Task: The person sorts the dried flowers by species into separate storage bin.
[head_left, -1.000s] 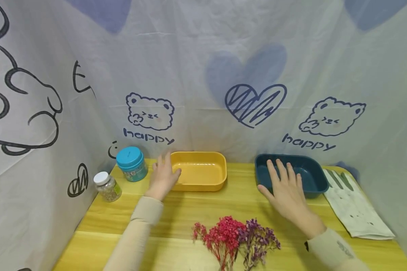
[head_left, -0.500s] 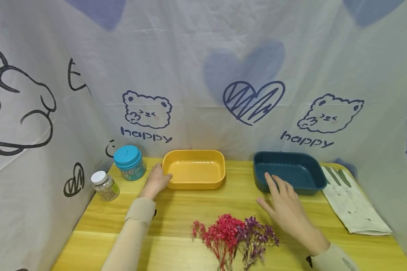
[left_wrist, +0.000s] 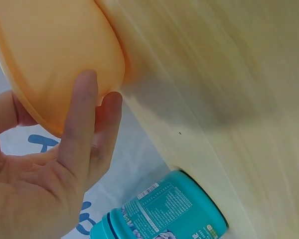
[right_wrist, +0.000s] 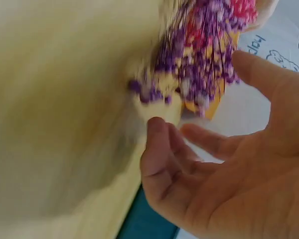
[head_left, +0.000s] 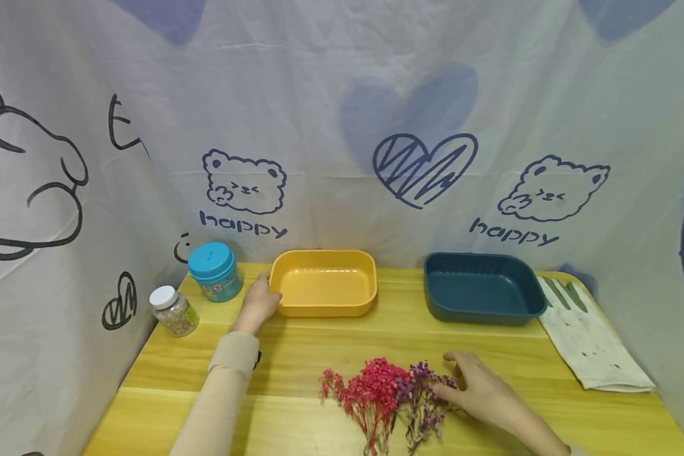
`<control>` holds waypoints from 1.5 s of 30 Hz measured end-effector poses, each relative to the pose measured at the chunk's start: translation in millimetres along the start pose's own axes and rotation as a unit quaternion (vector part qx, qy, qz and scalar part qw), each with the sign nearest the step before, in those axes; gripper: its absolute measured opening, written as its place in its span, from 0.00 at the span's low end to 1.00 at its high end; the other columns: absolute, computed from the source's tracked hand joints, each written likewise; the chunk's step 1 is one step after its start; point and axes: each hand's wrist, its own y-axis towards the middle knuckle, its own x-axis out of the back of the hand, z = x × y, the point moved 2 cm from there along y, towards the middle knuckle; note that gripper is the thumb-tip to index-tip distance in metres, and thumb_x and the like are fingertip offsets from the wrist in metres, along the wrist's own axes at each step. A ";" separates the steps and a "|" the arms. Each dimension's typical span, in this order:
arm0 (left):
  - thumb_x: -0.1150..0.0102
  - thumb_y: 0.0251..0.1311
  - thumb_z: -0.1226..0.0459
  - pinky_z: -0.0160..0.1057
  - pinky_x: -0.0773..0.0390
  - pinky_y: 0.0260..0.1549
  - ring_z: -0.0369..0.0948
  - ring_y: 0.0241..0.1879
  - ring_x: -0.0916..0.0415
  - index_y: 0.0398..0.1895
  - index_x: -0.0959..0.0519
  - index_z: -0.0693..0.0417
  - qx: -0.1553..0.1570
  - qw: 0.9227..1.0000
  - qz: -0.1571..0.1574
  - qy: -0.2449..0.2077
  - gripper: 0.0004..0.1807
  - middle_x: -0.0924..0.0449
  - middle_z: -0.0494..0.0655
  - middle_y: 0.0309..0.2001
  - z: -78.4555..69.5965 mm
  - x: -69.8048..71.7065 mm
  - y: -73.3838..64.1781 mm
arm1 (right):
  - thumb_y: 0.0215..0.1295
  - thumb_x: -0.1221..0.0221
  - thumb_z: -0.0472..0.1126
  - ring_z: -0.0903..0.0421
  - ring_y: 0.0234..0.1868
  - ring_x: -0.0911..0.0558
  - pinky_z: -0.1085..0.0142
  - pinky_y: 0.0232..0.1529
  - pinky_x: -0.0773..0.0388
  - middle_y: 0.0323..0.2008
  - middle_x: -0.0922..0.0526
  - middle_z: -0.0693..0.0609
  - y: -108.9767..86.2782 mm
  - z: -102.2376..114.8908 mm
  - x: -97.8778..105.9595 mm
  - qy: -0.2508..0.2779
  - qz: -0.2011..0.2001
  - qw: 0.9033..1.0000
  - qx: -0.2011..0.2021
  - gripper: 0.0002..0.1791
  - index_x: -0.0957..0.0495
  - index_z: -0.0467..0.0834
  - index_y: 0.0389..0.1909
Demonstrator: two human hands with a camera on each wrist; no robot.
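Note:
At the left end of the yellow tray (head_left: 325, 310), my left hand (head_left: 256, 304) holds the rim. The left wrist view shows the thumb at the rim and the fingertips against the tray's outer wall (left_wrist: 50, 59). My right hand (head_left: 481, 389) reaches over the purple dried flowers (head_left: 424, 405), thumb and fingers spread apart around their right side. Nothing is between its fingers in the right wrist view, where the purple blossoms (right_wrist: 194, 64) hang just beyond the fingertips. Red dried flowers (head_left: 376, 386) lie beside the purple ones, stems toward the front.
A dark blue tray (head_left: 484, 313) stands at the back right, beside a folded white cloth (head_left: 598, 354). To the left are a blue-lidded jar (head_left: 213, 272) and a small white-capped jar (head_left: 173, 310). A printed curtain (head_left: 330, 126) encloses the wooden table (head_left: 296, 361).
My right hand has moved back from over the dark blue tray, down to the purple flowers. My left hand has settled lower at the yellow tray's left end and taken hold of its rim.

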 end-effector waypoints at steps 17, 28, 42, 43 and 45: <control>0.52 0.76 0.67 0.62 0.37 0.79 0.63 0.79 0.41 0.81 0.48 0.68 0.007 1.000 0.003 -0.011 0.35 0.41 0.71 0.79 1.4 -1.4 -0.5 | 0.72 0.35 0.44 0.64 0.26 0.27 0.70 0.26 0.28 0.31 0.22 0.52 -4.4 -9.9 -0.8 0.118 0.083 0.979 0.145 0.12 0.25 0.41 0.36; 0.53 0.77 0.67 0.62 0.39 0.80 0.62 0.80 0.43 0.82 0.50 0.66 0.012 1.000 0.008 -0.013 0.35 0.43 0.70 0.80 1.0 -1.5 1.9 | 0.73 0.38 0.36 0.63 0.37 0.19 0.69 0.36 0.20 0.40 0.16 0.46 -3.3 -6.8 19.2 0.176 0.130 0.954 0.205 0.06 0.24 0.38 0.43; 0.53 0.77 0.68 0.62 0.38 0.79 0.62 0.80 0.42 0.82 0.50 0.66 0.008 1.000 0.004 -0.012 0.35 0.42 0.69 0.80 3.0 -3.1 1.4 | 0.76 0.40 0.37 0.60 0.44 0.14 0.67 0.47 0.13 0.46 0.15 0.41 -6.4 0.6 56.6 0.237 0.172 0.926 0.239 0.17 0.26 0.32 0.59; 0.53 0.77 0.67 0.62 0.38 0.79 0.62 0.80 0.42 0.82 0.50 0.66 0.008 1.000 0.003 -0.013 0.35 0.43 0.69 0.80 2.8 -3.1 1.3 | 0.76 0.41 0.37 0.60 0.45 0.14 0.67 0.47 0.13 0.46 0.14 0.42 -6.4 1.6 58.5 0.239 0.173 0.924 0.242 0.17 0.26 0.32 0.59; 0.53 0.77 0.67 0.62 0.38 0.79 0.62 0.80 0.42 0.82 0.50 0.66 0.008 1.000 0.001 -0.014 0.35 0.43 0.69 0.80 2.5 -3.1 1.2 | 0.77 0.41 0.36 0.60 0.45 0.14 0.66 0.48 0.13 0.46 0.14 0.46 -5.9 3.1 61.5 0.248 0.175 0.921 0.245 0.17 0.27 0.33 0.61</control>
